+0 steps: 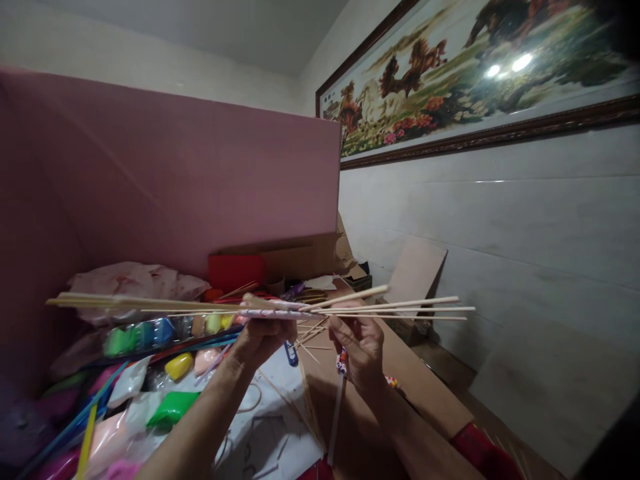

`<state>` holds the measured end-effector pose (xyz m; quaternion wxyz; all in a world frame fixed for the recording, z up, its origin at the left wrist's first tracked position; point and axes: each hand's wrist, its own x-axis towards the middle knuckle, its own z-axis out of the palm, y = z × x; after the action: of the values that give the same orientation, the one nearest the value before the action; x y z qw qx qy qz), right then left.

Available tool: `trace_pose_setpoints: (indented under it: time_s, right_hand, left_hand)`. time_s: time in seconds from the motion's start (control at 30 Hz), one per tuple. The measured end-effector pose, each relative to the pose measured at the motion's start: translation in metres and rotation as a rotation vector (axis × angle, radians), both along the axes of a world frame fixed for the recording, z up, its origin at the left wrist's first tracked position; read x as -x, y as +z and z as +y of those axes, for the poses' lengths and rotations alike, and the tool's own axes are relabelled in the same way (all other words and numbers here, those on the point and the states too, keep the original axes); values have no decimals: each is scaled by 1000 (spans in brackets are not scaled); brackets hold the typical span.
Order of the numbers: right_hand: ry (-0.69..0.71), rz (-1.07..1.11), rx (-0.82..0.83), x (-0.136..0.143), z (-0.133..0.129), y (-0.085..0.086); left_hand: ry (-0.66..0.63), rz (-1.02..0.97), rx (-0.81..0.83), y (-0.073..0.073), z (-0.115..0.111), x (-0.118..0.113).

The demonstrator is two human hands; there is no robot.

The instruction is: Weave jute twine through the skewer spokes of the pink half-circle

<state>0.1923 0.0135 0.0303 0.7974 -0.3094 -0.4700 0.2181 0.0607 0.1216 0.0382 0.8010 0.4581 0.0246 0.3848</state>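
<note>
A bundle of thin wooden sticks (400, 307) lies level in front of me, its ends fanning out to the right and reaching far left. A white-and-pink printed wrap (280, 313) surrounds its middle. My left hand (267, 332) is closed around the wrapped part. My right hand (357, 347) is closed at the bundle just right of the wrap; the sticks partly hide its fingers. Below its fingers shows a colourful wrapper (342, 360) with a pale flat strip (337, 420) running down from it; I cannot tell whether the hand holds these.
Bags of coloured clay (174, 408) crowd the left side. Loose sticks (310, 393) and a blue-handled tool (291, 353) lie on the white paper (270, 440) and cardboard-brown tabletop (415, 370). A pink panel (200, 167) stands behind, and a tiled wall (525, 233) rises at right.
</note>
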Motion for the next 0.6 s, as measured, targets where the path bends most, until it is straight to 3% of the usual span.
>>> trace_pose_setpoints:
  time_s: [0.13, 0.43, 0.6]
  right_hand:
    - [-3, -37, 38, 0, 1, -1]
    - [-32, 29, 44, 3, 2, -3]
    - [11, -41, 35, 2, -1, 0]
  left_hand:
    - [3, -19, -37, -3, 2, -1]
    - [-21, -41, 95, -7, 4, -1]
    - [-63, -35, 118, -10, 5, 0]
